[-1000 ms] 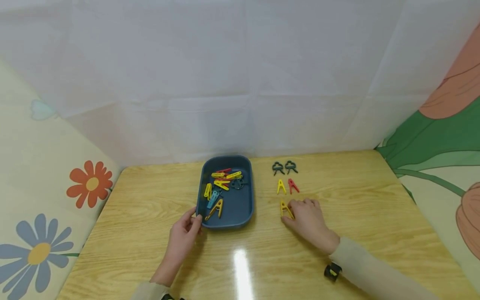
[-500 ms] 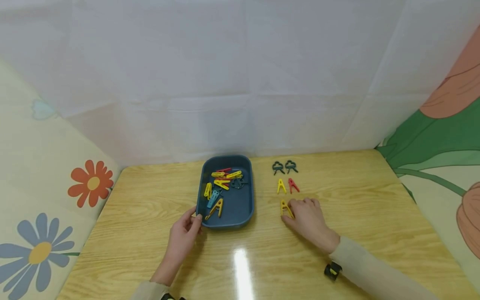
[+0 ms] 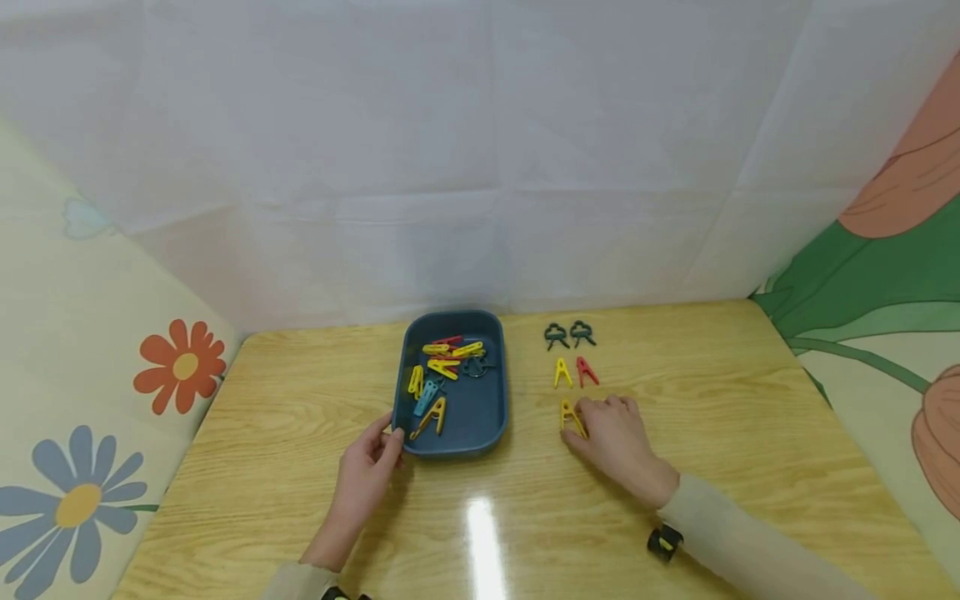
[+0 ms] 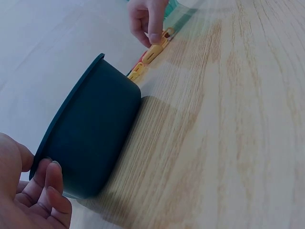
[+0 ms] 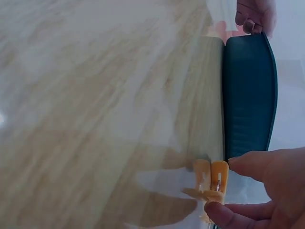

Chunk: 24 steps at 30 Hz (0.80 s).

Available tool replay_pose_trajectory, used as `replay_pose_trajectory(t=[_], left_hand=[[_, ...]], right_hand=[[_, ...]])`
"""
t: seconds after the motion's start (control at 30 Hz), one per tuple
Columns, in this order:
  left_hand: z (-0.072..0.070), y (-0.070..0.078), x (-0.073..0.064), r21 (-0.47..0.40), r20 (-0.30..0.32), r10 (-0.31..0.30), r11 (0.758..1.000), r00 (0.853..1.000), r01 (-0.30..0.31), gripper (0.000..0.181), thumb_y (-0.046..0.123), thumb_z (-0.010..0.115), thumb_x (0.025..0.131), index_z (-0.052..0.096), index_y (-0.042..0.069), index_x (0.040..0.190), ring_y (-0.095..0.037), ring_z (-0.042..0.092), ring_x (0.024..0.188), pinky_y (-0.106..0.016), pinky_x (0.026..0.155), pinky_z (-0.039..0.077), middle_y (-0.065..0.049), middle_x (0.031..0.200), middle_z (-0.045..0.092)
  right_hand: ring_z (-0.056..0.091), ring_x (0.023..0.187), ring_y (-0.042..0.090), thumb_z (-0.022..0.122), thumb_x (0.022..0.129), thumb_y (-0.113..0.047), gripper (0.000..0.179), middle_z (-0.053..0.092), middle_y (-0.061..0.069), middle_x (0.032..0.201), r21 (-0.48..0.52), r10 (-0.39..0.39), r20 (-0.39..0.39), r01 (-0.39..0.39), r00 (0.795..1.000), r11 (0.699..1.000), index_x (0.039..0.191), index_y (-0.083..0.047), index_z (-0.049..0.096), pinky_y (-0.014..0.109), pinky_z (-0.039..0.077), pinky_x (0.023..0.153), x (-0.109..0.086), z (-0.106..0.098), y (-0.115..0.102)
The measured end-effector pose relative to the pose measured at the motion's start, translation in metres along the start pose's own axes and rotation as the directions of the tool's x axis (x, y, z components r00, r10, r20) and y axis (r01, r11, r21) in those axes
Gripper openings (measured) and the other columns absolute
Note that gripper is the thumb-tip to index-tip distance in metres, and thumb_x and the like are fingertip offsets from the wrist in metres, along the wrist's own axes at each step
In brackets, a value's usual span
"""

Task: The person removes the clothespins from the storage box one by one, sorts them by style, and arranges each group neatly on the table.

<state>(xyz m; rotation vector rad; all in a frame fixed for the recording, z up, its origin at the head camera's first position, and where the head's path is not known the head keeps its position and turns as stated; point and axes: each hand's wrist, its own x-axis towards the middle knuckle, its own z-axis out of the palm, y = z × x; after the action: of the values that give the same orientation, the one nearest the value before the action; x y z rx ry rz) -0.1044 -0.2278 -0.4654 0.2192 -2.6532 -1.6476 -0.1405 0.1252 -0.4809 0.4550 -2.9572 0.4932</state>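
My left hand grips the near left corner of a dark blue tray, thumb at the rim; in the left wrist view fingers curl against its outer wall. Inside lie several yellow pegs, red ones partly covered, a light blue peg, dark clips and a larger orange-yellow peg. To the right, my right hand pinches an orange-yellow clothes peg lying on the table, its legs toward me. In the right wrist view thumb and finger sit at the two ends of this peg.
Beyond the right hand, a yellow peg and a red peg lie side by side on the wooden table. Two dark green clips form another row behind them. A white sheet hangs along the table's back edge.
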Motion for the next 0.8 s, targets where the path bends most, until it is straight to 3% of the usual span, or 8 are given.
replay_pose_trajectory(t=[0.23, 0.4, 0.53, 0.8], left_hand=[[0.000, -0.001, 0.001, -0.003, 0.001, 0.003, 1.000, 1.000, -0.003, 0.042, 0.014, 0.054, 0.110, 0.052, -0.004, 0.147, -0.013, 0.061, 0.073, -0.023, 0.061, 0.049, -0.016, 0.090, 0.066], [0.000, -0.001, 0.002, 0.002, -0.001, 0.001, 1.000, 1.000, -0.001, 0.041, 0.014, 0.053, 0.110, 0.053, -0.005, 0.147, -0.013, 0.061, 0.073, -0.023, 0.063, 0.050, -0.016, 0.090, 0.066], [-0.001, -0.001, 0.002, 0.010, 0.001, -0.003, 1.000, 1.000, 0.003, 0.042, 0.016, 0.054, 0.110, 0.053, -0.003, 0.147, -0.014, 0.061, 0.074, -0.023, 0.063, 0.050, -0.016, 0.091, 0.066], [-0.001, -0.001, 0.001, 0.010, 0.006, -0.002, 1.000, 1.000, 0.002, 0.041, 0.016, 0.054, 0.110, 0.053, -0.002, 0.147, -0.016, 0.061, 0.074, -0.024, 0.061, 0.049, -0.015, 0.091, 0.066]], right_hand=[[0.062, 0.077, 0.027, 0.075, 0.094, -0.029, 0.024, 0.062, -0.004, 0.068, 0.027, -0.044, -0.110, 0.047, 0.993, 0.999, 0.099, -0.006, 0.075, 0.061, 0.048, 0.094, 0.007, -0.007, 0.001], [0.058, 0.068, 0.022, 0.079, 0.093, -0.026, 0.019, 0.067, -0.001, 0.073, 0.006, -0.095, -0.167, 0.098, 0.981, 0.995, 0.091, -0.008, 0.075, 0.052, 0.052, 0.079, 0.017, -0.016, -0.001], [0.059, 0.067, 0.020, 0.080, 0.093, -0.025, 0.017, 0.069, 0.001, 0.077, 0.001, -0.121, -0.157, 0.123, 0.980, 0.992, 0.092, -0.009, 0.075, 0.043, 0.051, 0.069, 0.027, -0.023, -0.007], [0.065, 0.072, 0.019, 0.079, 0.094, -0.026, 0.017, 0.072, 0.001, 0.082, 0.005, -0.189, -0.138, 0.191, 0.972, 0.982, 0.095, -0.009, 0.076, 0.038, 0.052, 0.066, 0.055, -0.033, -0.019]])
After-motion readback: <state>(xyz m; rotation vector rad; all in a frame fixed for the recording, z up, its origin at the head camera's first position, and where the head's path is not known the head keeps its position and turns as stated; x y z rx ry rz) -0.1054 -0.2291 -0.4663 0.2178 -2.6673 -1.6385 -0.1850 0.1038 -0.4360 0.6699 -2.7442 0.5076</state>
